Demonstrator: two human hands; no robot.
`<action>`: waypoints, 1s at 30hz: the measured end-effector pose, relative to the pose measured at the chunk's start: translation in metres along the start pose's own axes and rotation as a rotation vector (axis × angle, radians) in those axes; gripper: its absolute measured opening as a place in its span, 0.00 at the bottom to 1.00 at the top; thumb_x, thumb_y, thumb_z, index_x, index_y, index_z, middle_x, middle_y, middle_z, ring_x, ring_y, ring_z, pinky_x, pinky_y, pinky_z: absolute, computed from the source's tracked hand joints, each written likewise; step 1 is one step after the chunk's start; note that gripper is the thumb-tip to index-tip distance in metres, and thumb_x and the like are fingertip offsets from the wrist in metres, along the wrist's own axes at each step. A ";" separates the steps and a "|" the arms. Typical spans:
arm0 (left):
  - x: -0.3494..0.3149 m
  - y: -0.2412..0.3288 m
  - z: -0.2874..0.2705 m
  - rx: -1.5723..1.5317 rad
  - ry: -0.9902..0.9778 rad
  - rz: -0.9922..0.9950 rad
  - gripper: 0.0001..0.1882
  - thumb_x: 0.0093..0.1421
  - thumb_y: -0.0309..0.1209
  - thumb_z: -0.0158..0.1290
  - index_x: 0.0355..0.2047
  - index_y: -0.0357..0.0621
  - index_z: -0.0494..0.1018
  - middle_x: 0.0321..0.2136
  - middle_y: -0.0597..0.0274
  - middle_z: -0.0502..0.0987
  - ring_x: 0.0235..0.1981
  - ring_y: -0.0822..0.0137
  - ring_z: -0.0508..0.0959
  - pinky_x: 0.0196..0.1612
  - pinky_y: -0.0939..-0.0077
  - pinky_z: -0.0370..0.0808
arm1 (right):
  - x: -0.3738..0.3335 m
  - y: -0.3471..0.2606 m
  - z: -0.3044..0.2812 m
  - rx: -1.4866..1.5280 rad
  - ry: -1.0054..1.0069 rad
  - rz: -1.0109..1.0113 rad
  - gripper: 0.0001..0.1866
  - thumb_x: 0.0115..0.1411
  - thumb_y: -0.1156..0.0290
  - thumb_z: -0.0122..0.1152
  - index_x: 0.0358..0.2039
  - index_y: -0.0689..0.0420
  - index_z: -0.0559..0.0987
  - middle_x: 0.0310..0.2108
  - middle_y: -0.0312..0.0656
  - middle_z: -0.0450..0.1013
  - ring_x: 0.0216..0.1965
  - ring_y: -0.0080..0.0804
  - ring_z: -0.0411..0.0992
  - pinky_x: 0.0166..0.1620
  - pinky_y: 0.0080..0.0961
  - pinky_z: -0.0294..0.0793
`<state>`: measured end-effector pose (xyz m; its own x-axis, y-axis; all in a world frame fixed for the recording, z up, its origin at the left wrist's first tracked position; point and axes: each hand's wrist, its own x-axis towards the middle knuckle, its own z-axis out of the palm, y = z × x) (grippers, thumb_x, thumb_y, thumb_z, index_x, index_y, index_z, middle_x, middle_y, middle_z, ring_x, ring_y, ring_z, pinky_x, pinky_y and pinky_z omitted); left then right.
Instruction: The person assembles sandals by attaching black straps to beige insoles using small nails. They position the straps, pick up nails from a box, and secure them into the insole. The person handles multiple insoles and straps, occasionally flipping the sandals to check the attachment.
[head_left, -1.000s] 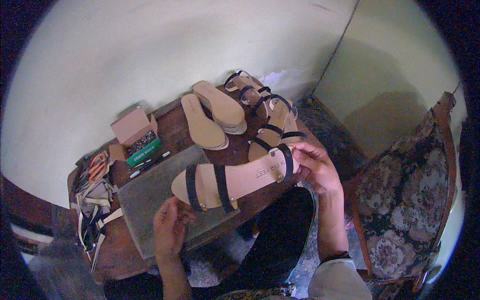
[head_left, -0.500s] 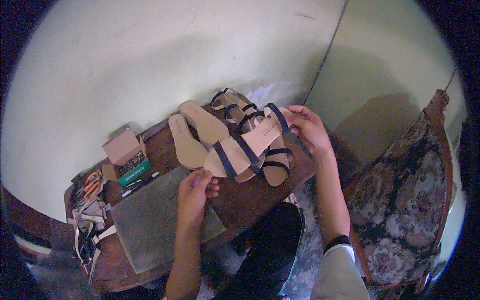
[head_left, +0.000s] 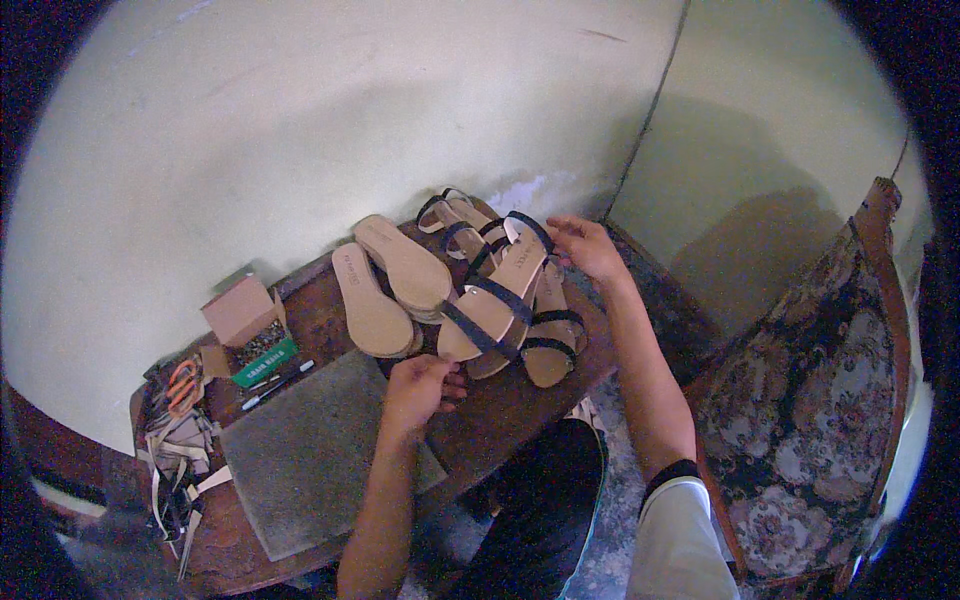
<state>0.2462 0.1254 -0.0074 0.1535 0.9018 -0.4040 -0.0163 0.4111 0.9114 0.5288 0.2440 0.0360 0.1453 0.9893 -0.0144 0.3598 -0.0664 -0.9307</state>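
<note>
A tan flat sandal [head_left: 464, 338] with dark straps lies slanted on top of other sandals, toe toward me. My left hand [head_left: 420, 392] is closed at its toe, thumb and finger on the edge and the other fingers curled. My right hand [head_left: 590, 250] is beside the heel end, fingers apart, its fingertips at the dark ankle strap [head_left: 532, 228]. Beneath and to the right sits another strapped sandal [head_left: 550, 368]. Behind stands one more strapped sandal [head_left: 458, 222]. Left of these, strapless tan soles [head_left: 372, 310] lie overlapped.
A dark grey flat sheet [head_left: 310, 450] lies on the brown wooden table [head_left: 500, 430]. An open box of small nails [head_left: 262, 340], pens [head_left: 278, 385], orange-handled scissors [head_left: 183, 388] and loose strap strips [head_left: 180, 450] are at the left. A floral-upholstered chair [head_left: 800, 450] stands right.
The sandal has come down and slightly left onto the pile. My right hand has shifted left with its heel, and its fingers have loosened. My left hand has moved right with the toe.
</note>
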 end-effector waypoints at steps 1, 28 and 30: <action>0.002 -0.001 0.001 0.014 -0.013 0.010 0.13 0.61 0.36 0.49 0.35 0.37 0.73 0.27 0.59 0.77 0.24 0.69 0.78 0.24 0.76 0.72 | 0.001 0.000 0.001 -0.051 -0.004 0.014 0.20 0.60 0.66 0.55 0.52 0.60 0.73 0.41 0.39 0.74 0.38 0.25 0.71 0.38 0.20 0.70; -0.009 -0.024 0.020 -0.285 -0.191 0.158 0.11 0.64 0.36 0.47 0.38 0.40 0.70 0.30 0.61 0.77 0.27 0.70 0.77 0.28 0.76 0.75 | -0.078 -0.015 0.024 0.041 0.011 0.000 0.17 0.58 0.65 0.59 0.45 0.61 0.73 0.32 0.37 0.73 0.29 0.21 0.68 0.32 0.18 0.68; -0.016 -0.020 0.029 -0.304 -0.186 0.186 0.11 0.64 0.36 0.48 0.39 0.41 0.70 0.30 0.62 0.77 0.27 0.70 0.77 0.29 0.76 0.75 | -0.076 -0.018 0.027 0.065 0.033 -0.105 0.17 0.59 0.64 0.58 0.45 0.60 0.73 0.34 0.38 0.73 0.32 0.21 0.69 0.35 0.19 0.67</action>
<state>0.2723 0.0991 -0.0172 0.2960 0.9364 -0.1883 -0.3481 0.2893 0.8917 0.4865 0.1731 0.0440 0.1412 0.9854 0.0951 0.3142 0.0465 -0.9482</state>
